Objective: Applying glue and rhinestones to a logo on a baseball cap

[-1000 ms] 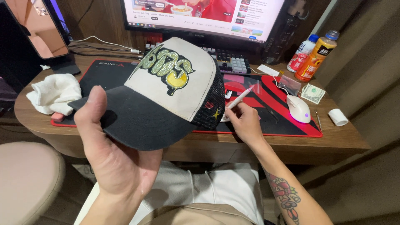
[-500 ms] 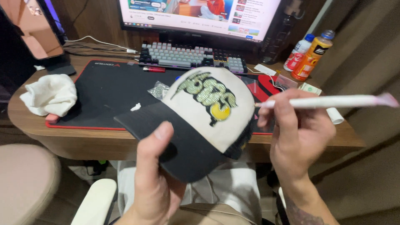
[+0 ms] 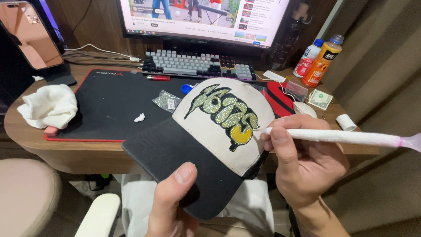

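Head view | my left hand point(image 3: 173, 199) pinches the black brim of the cream rhinestone-lettered cap point(image 3: 206, 140) | right hand point(image 3: 302, 162) clamps the white wrapped applicator stick point(image 3: 333, 137), tip touching the yellow letter | placing stones, I judge; next needs steady tip pressure.

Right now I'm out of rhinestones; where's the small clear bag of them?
In the head view, the small clear bag lies on the black desk mat, left of the cap, just before the keyboard.

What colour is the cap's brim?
Black, under a cream front panel; the cap shows in the head view, held by the left hand.
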